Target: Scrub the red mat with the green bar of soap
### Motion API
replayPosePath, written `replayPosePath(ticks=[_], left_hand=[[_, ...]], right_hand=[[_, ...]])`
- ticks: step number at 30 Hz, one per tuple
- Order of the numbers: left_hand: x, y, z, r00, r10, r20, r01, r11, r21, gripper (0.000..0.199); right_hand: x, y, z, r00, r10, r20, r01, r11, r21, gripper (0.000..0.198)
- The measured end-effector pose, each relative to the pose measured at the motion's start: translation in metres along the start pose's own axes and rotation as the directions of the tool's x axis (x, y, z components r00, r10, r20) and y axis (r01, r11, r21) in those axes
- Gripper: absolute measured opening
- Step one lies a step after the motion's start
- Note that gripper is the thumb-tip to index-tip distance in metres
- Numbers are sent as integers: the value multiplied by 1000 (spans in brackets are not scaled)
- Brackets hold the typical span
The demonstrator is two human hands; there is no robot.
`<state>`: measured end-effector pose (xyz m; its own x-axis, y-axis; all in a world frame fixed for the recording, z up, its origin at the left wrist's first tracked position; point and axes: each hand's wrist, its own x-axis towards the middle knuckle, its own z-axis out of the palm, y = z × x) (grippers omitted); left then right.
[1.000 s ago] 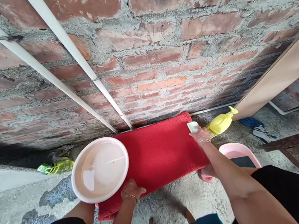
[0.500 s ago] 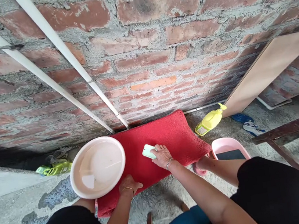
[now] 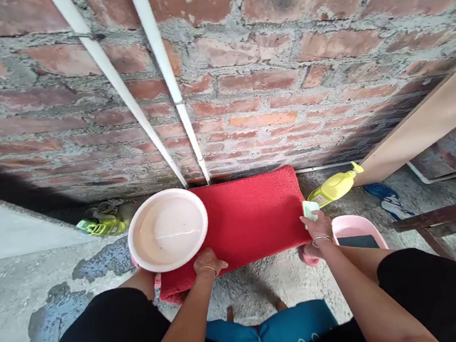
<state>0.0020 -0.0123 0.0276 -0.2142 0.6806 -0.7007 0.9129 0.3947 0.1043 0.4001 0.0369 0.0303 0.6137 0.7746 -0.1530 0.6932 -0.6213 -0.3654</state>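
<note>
A thick red mat (image 3: 255, 212) lies across a low support in front of me, its left end drooping on the near side. My left hand (image 3: 209, 261) rests at its near edge beside the basin, thumb sticking out to the right and fingers apparently curled on the mat. In my right hand (image 3: 318, 225) is a pale green, rounded flat block (image 3: 310, 208), held at the mat's right end. Its underside is hidden. A pale pink basin (image 3: 168, 230) holding clear water sits on the mat's left end.
A yellow pump bottle (image 3: 336, 187) stands just beyond the right hand. Below it is a pink tub (image 3: 358, 226) with something dark inside. A green-yellow bottle (image 3: 106, 226) stands at left. White pipes (image 3: 160, 50) run down the brick wall (image 3: 257, 79); a board (image 3: 424, 120) leans at right.
My right hand has slid the pale green block from the middle of the mat to its right end. The left hand stays by the basin. The view has shifted somewhat.
</note>
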Motion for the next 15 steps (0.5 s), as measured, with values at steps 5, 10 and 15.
replayPosePath(ticks=[5, 10, 15], left_hand=[[-2, 0, 1, 1000, -9, -7, 9, 1000, -25, 70], [2, -1, 4, 1000, -1, -10, 1, 999, -40, 70], [5, 0, 0, 998, -34, 57, 36, 998, -43, 68]], right_hand=[[-69, -94, 58, 895, -423, 143, 426, 905, 6, 46], [-135, -193, 102, 702, -605, 375, 649, 760, 10, 45], [-140, -211, 110, 630, -624, 463, 713, 700, -26, 46]])
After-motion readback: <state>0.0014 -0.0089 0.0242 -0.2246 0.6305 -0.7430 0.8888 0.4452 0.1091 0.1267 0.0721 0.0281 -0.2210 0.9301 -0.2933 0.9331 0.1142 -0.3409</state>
